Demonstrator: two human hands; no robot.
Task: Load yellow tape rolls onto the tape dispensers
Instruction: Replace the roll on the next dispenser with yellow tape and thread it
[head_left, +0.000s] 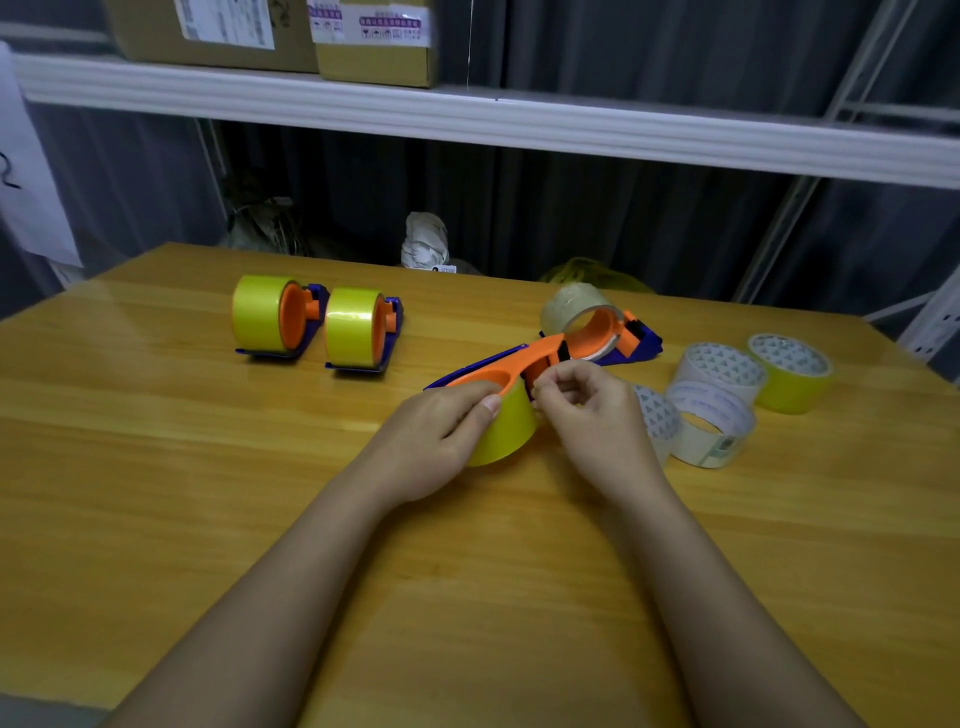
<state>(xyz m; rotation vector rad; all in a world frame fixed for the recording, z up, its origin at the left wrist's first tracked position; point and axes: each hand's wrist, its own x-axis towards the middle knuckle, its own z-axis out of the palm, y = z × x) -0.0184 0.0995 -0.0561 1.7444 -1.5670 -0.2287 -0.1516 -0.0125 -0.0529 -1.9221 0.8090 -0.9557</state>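
An orange and blue tape dispenser (511, 366) lies at the middle of the wooden table (208, 467) with a yellow tape roll (511, 431) on it. My left hand (441, 431) grips that roll from the left, thumb on its top edge. My right hand (587, 405) pinches at the roll's right edge, fingers curled; what it pinches is too small to make out. Two dispensers loaded with yellow rolls (262, 317) (356, 330) stand at the back left. One loose yellow roll (789, 371) sits at the far right.
Behind my hands lies another dispenser (631, 338) carrying a clear roll (574, 306). White and clear rolls (711, 421) stand to the right of my right hand. A white shelf (467, 122) with cardboard boxes (374, 41) hangs over the table's far edge.
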